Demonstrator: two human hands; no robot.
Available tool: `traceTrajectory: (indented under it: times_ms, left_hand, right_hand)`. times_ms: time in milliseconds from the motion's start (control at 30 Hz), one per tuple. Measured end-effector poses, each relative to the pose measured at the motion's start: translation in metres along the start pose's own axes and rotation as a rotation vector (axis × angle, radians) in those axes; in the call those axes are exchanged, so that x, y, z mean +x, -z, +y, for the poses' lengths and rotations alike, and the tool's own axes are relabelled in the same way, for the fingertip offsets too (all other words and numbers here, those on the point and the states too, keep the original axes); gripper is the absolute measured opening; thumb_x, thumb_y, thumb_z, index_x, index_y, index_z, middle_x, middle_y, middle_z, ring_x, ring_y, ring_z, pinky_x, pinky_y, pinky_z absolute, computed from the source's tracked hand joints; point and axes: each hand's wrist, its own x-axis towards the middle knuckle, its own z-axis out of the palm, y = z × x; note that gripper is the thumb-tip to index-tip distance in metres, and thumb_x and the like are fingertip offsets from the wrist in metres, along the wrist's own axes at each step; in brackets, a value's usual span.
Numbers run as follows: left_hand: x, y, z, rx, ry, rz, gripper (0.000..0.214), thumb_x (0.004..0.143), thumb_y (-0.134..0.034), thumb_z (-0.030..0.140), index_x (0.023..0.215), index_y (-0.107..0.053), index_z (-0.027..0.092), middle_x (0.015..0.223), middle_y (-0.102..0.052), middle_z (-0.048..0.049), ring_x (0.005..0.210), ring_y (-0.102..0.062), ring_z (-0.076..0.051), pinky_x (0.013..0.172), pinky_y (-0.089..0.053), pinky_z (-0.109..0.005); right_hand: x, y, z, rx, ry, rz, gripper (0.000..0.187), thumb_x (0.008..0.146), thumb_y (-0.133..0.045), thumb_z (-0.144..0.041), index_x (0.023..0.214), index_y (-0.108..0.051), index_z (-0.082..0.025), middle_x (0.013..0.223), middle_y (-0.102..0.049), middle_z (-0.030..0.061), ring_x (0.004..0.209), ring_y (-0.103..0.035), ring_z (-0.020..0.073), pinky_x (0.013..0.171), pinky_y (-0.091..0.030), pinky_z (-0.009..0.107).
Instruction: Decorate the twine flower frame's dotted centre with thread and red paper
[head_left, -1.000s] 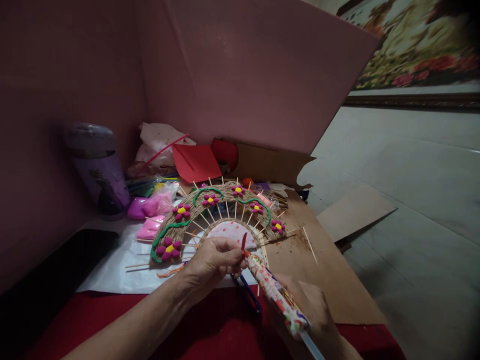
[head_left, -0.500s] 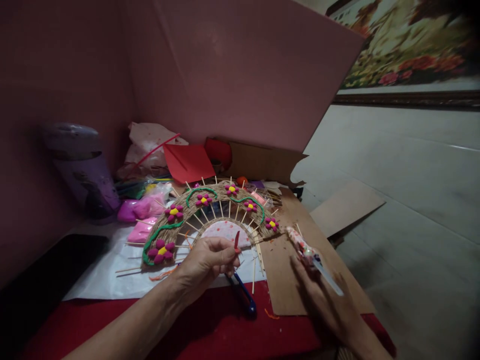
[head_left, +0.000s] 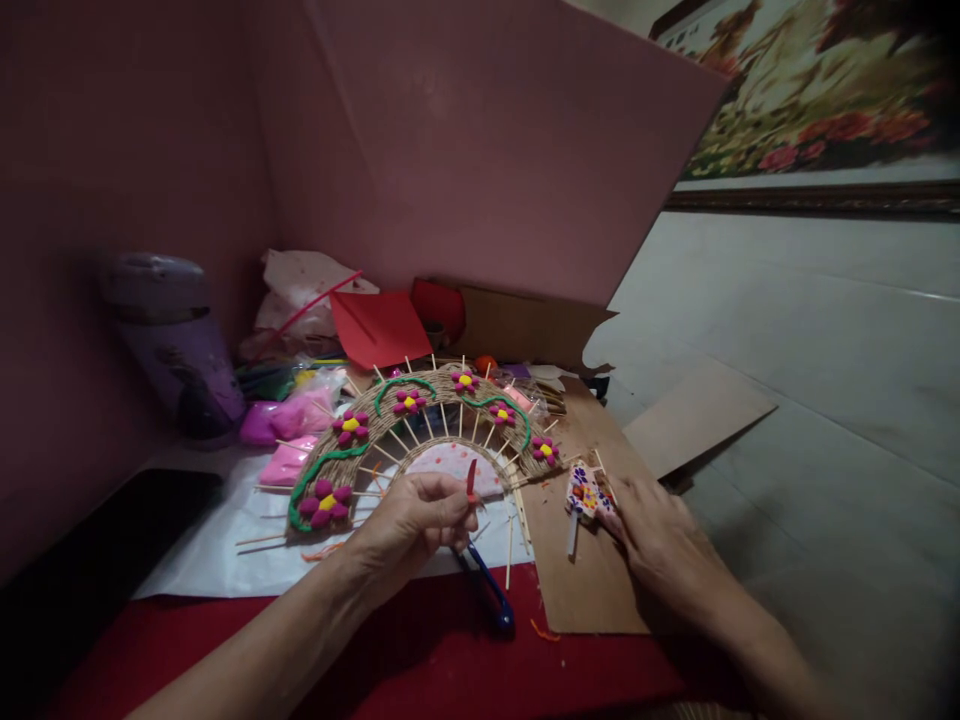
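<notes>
My left hand [head_left: 431, 515] is closed in a pinch on a thin red pointed strip [head_left: 472, 477], held upright in front of the fan-shaped frame. That frame is a twine-wrapped arch [head_left: 427, 410] with wooden sticks radiating through it, purple flowers with yellow centres, and green wavy stems. Under its inner curve is a pale half-round panel [head_left: 454, 465] with pink dots. My right hand [head_left: 660, 530], slightly blurred, has its fingers on a flower-patterned glue gun [head_left: 585, 488] low over the cardboard. A whitish glue stick [head_left: 573, 535] juts from the gun toward me.
A blue-handled tool [head_left: 491, 595] lies below my left hand. Cardboard [head_left: 577, 590] covers the table's right side, with loose sticks beside it. Pink packets [head_left: 292, 420], red sheets [head_left: 382, 325] and a purple tumbler [head_left: 180, 350] stand or lie behind. A dark flat object [head_left: 165, 520] is at left.
My right hand has swung the glue gun round, so its glue stick now points toward me rather than to the lower right. My left hand keeps the red strip almost still.
</notes>
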Motion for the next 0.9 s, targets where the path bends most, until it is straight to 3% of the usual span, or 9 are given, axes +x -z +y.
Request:
traceTrajectory:
  times_ms: [100, 200, 300, 400, 500, 900]
  left_hand:
    - [-0.001, 0.000, -0.001, -0.006, 0.019, -0.035, 0.024, 0.057, -0.081, 0.027, 0.059, -0.064, 0.010, 0.053, -0.062, -0.0049, 0.046, -0.051, -0.010, 0.047, -0.037, -0.021]
    - [-0.002, 0.000, -0.002, 0.003, 0.040, -0.059, 0.023, 0.059, -0.080, 0.028, 0.060, -0.065, 0.011, 0.054, -0.062, -0.0047, 0.048, -0.051, -0.009, 0.048, -0.036, -0.021]
    - [-0.003, 0.000, -0.003, 0.029, 0.044, -0.064, 0.025, 0.057, -0.081, 0.030, 0.059, -0.065, 0.011, 0.054, -0.062, -0.0045, 0.048, -0.051, -0.009, 0.049, -0.036, -0.021]
    - [-0.002, 0.001, -0.002, 0.032, 0.052, -0.069, 0.024, 0.057, -0.081, 0.030, 0.059, -0.065, 0.011, 0.055, -0.062, -0.0040, 0.048, -0.051, -0.009, 0.049, -0.036, -0.021]
    - [0.000, 0.002, -0.003, 0.017, 0.052, -0.070, 0.023, 0.058, -0.080, 0.029, 0.059, -0.066, 0.011, 0.055, -0.062, -0.0039, 0.049, -0.051, -0.009, 0.050, -0.036, -0.021]
    - [-0.001, 0.002, -0.003, 0.014, 0.060, -0.033, 0.026, 0.055, -0.082, 0.031, 0.056, -0.065, 0.011, 0.053, -0.062, -0.0035, 0.046, -0.051, -0.008, 0.047, -0.036, -0.020]
  right_hand:
    - [0.018, 0.028, -0.039, 0.352, 0.049, 0.087, 0.026, 0.090, -0.042, -0.021, 0.111, -0.057, -0.017, 0.109, -0.059, 0.0116, 0.105, -0.053, 0.0260, 0.090, -0.042, 0.045]
    - [0.035, 0.043, -0.083, 0.783, 0.075, -0.006, 0.020, 0.091, -0.046, -0.028, 0.105, -0.059, -0.021, 0.103, -0.059, 0.0059, 0.095, -0.055, 0.0183, 0.082, -0.046, 0.034]
    - [0.049, 0.045, -0.111, 1.002, 0.111, -0.054, 0.018, 0.088, -0.054, -0.028, 0.103, -0.060, -0.019, 0.097, -0.058, 0.0043, 0.089, -0.054, 0.0159, 0.077, -0.045, 0.030]
    - [0.058, 0.040, -0.122, 1.089, 0.160, -0.041, 0.008, 0.086, -0.055, -0.022, 0.086, -0.061, -0.016, 0.083, -0.054, 0.0020, 0.078, -0.052, 0.0139, 0.070, -0.043, 0.027]
    - [0.060, 0.037, -0.124, 1.117, 0.199, 0.003, 0.012, 0.086, -0.054, -0.017, 0.075, -0.057, -0.016, 0.077, -0.051, 0.0004, 0.073, -0.050, 0.0131, 0.068, -0.041, 0.027]
    - [0.053, 0.039, -0.125, 1.105, 0.219, -0.001, 0.006, 0.086, -0.052, -0.016, 0.083, -0.056, -0.018, 0.087, -0.052, 0.0028, 0.085, -0.050, 0.0152, 0.073, -0.041, 0.027]
